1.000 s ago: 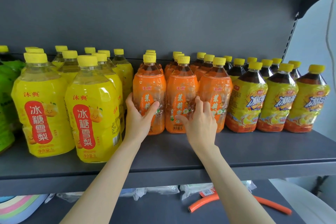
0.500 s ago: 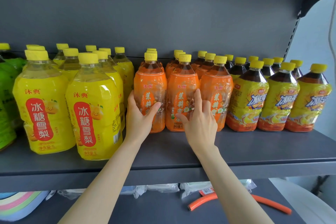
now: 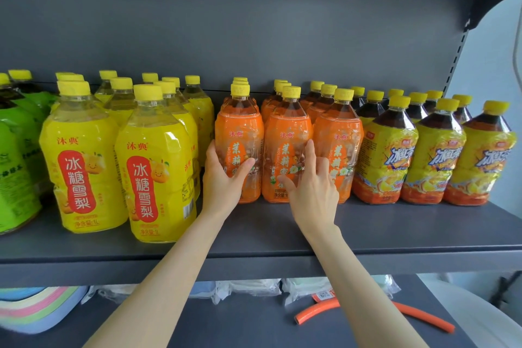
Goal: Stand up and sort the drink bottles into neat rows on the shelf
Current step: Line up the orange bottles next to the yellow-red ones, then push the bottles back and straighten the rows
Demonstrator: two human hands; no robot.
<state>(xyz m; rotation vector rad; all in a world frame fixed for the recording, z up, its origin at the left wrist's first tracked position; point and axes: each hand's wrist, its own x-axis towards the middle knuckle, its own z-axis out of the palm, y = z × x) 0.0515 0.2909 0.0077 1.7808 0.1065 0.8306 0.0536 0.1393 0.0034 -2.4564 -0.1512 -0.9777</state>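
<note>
Rows of yellow-capped drink bottles stand upright on a grey shelf (image 3: 367, 234). My left hand (image 3: 221, 178) grips the lower part of the leftmost front orange bottle (image 3: 240, 133). My right hand (image 3: 312, 192) rests against the middle front orange bottle (image 3: 286, 144), thumb on its label and index finger straight up between it and the right orange bottle (image 3: 339, 147). Large yellow pear-drink bottles (image 3: 154, 167) stand to the left, and dark iced-tea bottles with yellow labels (image 3: 385, 155) to the right.
Green-labelled bottles (image 3: 17, 167) fill the far left edge. The shelf's back panel (image 3: 254, 22) is close behind the rows. On the lower shelf lie an orange hose piece (image 3: 418, 313), plastic-wrapped packs (image 3: 254, 288) and a stack of pastel items (image 3: 36, 311).
Both hands stay on the orange bottles. My right index finger has straightened up between the middle and right bottles, and the view has shifted slightly.
</note>
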